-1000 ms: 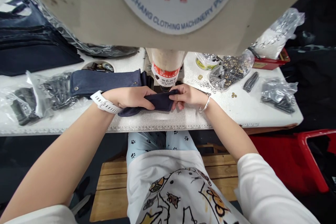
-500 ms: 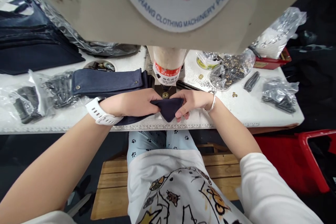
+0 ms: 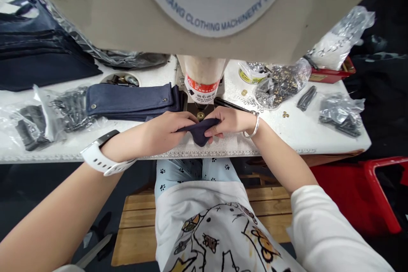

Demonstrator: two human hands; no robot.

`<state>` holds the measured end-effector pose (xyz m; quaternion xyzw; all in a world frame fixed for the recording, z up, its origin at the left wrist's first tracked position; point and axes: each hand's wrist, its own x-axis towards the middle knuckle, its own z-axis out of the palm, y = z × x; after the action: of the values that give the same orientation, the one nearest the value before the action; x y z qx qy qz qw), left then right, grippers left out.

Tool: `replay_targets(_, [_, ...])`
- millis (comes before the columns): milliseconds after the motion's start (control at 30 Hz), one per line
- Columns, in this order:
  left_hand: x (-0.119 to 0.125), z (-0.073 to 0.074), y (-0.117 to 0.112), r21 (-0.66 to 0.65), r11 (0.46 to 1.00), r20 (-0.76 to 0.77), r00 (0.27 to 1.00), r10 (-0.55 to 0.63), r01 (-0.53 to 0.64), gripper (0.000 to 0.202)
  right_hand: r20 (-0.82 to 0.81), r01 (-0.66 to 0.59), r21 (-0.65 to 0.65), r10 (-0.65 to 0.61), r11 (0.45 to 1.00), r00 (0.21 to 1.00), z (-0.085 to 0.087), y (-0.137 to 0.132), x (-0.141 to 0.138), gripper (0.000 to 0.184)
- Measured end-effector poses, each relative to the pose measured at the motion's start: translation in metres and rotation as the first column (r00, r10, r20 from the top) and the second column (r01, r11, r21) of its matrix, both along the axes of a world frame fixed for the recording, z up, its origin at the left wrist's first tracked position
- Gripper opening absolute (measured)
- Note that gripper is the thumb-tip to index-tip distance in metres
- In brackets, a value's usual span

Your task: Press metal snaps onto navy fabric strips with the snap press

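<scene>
A folded piece of dark navy fabric (image 3: 199,131) is pinched between my left hand (image 3: 168,131) and my right hand (image 3: 228,120), just in front of the press's lower die. Its folded corner hangs toward me, and the hands hide much of the rest. A round brass stud (image 3: 200,115) sits on the die, uncovered and a little beyond the fabric. Above it stands the cream head of a clothing press (image 3: 202,75) with a red warning label. A white watch band circles my left wrist, and a silver bangle circles my right.
Stacked blue fabric strips (image 3: 129,101) lie left of the press, beside a bag of black hardware (image 3: 72,108). A bag of brass studs (image 3: 282,85) and a bag of dark parts (image 3: 341,117) lie on the white table (image 3: 287,134) to the right. A red crate (image 3: 372,195) stands at the lower right.
My left hand has slid right and toward me, bringing my left wrist further out from the table. The fabric is bunched tighter between my hands, and less of it shows at the left.
</scene>
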<state>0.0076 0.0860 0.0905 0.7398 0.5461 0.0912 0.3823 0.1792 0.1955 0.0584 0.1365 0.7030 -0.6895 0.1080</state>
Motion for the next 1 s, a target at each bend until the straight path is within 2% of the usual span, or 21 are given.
replay_targets(133, [0.003, 0.006, -0.004, 0.046, 0.999, -0.043, 0.999, -0.013, 0.015, 0.041, 0.005, -0.019, 0.007, 0.019, 1.0, 1.0, -0.001, 0.0, -0.002, 0.015])
replay_targets(233, [0.005, 0.005, -0.004, 0.055, 0.998, -0.061, 0.998, -0.019, 0.022, 0.037, 0.014, -0.031, -0.002, 0.031, 1.0, 0.999, -0.004, 0.001, -0.001, 0.013])
replay_targets(467, [0.006, 0.001, -0.011, -0.022, 1.0, -0.055, 0.998, 0.008, -0.009, 0.031, -0.007, -0.068, 0.015, 0.068, 0.998, 0.998, -0.003, -0.003, 0.002, 0.012])
replay_targets(667, [0.007, 0.005, -0.018, -0.052, 0.995, 0.001, 0.996, -0.088, 0.088, 0.03, -0.025, -0.145, -0.062, 0.144, 0.988, 0.989, 0.002, -0.01, 0.003, 0.011])
replay_targets(767, [0.006, 0.001, -0.014, -0.133, 0.989, 0.0, 0.998, -0.068, 0.067, 0.032, -0.007, -0.107, -0.026, 0.106, 0.994, 0.994, 0.002, -0.008, 0.003, 0.012])
replay_targets(1000, [-0.012, -0.018, 0.012, -0.121, 0.991, 0.011, 0.998, 0.059, -0.057, 0.035, 0.079, 0.126, 0.002, -0.126, 0.992, 0.989, -0.003, 0.005, 0.001, 0.009])
